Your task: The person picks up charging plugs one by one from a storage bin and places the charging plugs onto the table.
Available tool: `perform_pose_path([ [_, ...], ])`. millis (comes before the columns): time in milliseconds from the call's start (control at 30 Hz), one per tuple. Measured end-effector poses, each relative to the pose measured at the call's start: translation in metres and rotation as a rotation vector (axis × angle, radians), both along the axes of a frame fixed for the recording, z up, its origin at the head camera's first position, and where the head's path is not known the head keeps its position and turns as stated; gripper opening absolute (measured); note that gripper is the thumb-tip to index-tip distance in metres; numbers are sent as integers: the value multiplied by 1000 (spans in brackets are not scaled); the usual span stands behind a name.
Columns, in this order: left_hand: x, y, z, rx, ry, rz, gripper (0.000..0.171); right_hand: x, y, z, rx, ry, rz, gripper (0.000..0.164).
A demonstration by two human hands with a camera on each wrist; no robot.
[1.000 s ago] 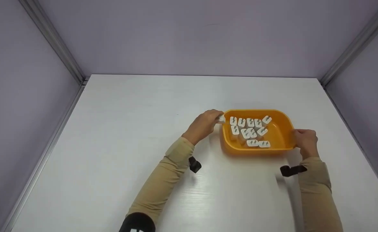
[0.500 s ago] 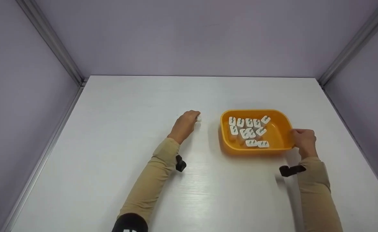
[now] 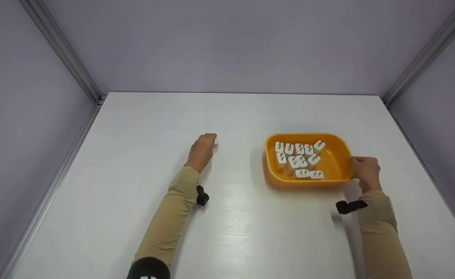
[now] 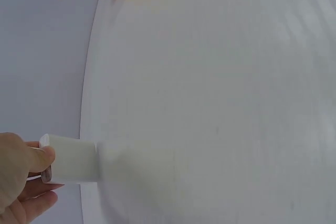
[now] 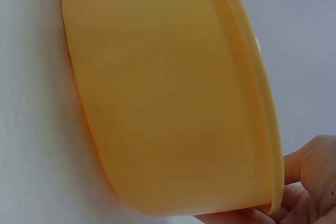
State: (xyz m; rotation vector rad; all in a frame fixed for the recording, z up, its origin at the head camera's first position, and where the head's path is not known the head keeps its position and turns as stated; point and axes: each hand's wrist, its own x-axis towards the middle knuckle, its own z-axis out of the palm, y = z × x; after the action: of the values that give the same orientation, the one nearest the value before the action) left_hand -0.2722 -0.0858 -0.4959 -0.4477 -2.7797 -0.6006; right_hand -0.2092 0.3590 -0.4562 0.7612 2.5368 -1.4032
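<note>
My left hand (image 3: 201,152) pinches a white block like a phone charger (image 4: 73,160) by its top end, thumb on one side and fingers on the other. Its lower end is right at the table surface, left of the yellow tub (image 3: 270,170). In the head view only a sliver of it shows beyond the fingertips. My right hand (image 3: 367,170) grips the tub's right rim, thumb above and fingers under it. Inside the tub several similar white charger-like blocks (image 3: 292,162) stand close together, with two small grey prong-like marks on each top.
The white table (image 3: 134,162) carries the tub right of its middle. Grey-lilac walls (image 3: 227,46) enclose the table at the back and both sides. Black wrist cameras (image 3: 202,195) stick out from both sleeves.
My left hand has moved left from the tub's left rim with the white charger-like block, down to the table. My right hand stays on the tub's rim, and the tub has not moved.
</note>
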Motion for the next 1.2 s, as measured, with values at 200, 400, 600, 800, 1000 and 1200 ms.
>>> perform_pose_path([
  [200, -2, -11, -2, -11, 27, 44, 24, 1, 0, 1, 12, -11, 6, 53],
  [400, -3, -24, -4, -29, 76, 84, 22, 1, 1, 1, 22, -1, -6, 50],
  [600, -4, -35, -8, -38, 139, 101, 19, 1, 1, 0, 30, 4, -5, 50],
  [800, -3, -42, -10, -60, 112, 115, 20, 2, 1, -3, 28, 10, -3, 51],
  [1000, -4, -45, -11, -52, 95, 120, 22, 3, 3, -4, 24, 2, -6, 53],
  [1200, -4, -48, -14, -79, 100, 124, 20, 1, 2, -3, 13, -23, -19, 52],
])
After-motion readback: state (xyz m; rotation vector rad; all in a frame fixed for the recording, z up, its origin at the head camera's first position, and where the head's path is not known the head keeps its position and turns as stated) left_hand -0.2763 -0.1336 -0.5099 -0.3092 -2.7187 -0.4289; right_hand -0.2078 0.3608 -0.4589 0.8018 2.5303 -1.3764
